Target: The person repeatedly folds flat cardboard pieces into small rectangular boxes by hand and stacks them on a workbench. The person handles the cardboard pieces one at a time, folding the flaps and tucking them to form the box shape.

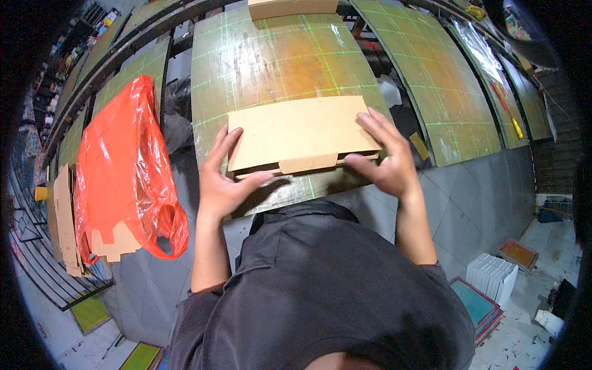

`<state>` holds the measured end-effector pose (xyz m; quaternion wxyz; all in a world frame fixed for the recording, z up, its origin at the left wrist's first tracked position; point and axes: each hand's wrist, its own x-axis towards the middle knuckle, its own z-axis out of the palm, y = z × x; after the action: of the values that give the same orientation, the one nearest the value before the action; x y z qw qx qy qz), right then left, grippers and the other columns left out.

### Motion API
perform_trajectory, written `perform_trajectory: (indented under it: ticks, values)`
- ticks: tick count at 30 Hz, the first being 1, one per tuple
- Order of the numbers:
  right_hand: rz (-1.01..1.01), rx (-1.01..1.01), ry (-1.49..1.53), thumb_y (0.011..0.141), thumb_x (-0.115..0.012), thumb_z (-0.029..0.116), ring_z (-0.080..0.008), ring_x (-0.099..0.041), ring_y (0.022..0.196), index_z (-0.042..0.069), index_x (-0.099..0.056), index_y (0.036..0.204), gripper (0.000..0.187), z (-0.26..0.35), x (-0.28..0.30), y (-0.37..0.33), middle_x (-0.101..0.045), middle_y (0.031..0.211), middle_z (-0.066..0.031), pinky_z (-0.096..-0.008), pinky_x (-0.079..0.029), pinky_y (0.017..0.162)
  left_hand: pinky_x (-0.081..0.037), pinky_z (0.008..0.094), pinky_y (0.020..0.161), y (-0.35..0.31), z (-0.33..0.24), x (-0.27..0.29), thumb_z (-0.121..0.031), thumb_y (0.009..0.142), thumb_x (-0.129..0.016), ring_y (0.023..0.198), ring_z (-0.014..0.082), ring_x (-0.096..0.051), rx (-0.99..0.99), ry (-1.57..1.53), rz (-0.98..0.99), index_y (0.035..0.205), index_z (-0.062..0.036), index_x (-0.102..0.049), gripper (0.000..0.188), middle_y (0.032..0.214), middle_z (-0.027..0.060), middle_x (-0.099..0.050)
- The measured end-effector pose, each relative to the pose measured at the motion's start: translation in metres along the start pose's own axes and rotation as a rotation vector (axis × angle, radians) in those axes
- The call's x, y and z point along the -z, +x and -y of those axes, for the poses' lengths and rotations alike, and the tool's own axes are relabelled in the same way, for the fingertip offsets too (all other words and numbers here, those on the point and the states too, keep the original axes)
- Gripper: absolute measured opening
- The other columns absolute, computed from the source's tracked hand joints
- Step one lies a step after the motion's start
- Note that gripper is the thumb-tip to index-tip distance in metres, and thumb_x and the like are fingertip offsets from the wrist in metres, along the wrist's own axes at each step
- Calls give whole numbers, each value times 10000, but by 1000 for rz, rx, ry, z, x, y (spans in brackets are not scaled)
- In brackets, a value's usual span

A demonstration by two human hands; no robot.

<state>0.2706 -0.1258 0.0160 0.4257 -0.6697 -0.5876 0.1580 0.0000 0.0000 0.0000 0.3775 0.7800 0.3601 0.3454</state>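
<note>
A flat brown cardboard box lies on the green board in front of me. Its lid is folded over, and a dark gap shows under the front edge. From the middle of that edge a tab sticks out. My left hand grips the box's left end, fingers along the side and thumb near the front corner. At the opposite end, my right hand has its fingertips on the lid's edge and its thumb by the front right corner. The undersides of both grips are hidden.
To the left, a red plastic bag lies over flat cardboard pieces. Another cardboard box sits at the board's far end. On a board to the right is a yellow-handled tool. White panels stand on the floor at lower right.
</note>
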Motion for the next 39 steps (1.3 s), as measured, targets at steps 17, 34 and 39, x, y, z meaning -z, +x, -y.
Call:
perform_trajectory:
  ticks: [17,34,39]
  values:
    - [-168,146,-126,580,-824,249,-417,-451,1168,43,-642,1040,536,10,-24,-9,-380,1296,-323,-393,-377,974,-426,382,930,-7,-3,-25,-261,517,-861,1134,391,-505,-185,173,-176,1083,-86,-634,635,1308,332,-371]
    - [-191,77,-110,573,-831,287,-420,-450,1169,5,-646,1015,556,16,-26,-11,-380,1283,-348,-388,-369,979,-444,367,912,-3,-10,-23,-267,510,-867,1112,361,-532,-127,166,-188,994,-56,-670,563,1247,332,-441]
    - [-204,93,-149,577,-828,288,-424,-462,1155,-3,-646,1008,551,16,-27,-11,-385,1271,-358,-394,-377,972,-448,374,907,-3,-11,-22,-282,508,-865,1096,364,-542,-116,175,-179,989,-62,-673,563,1250,331,-439]
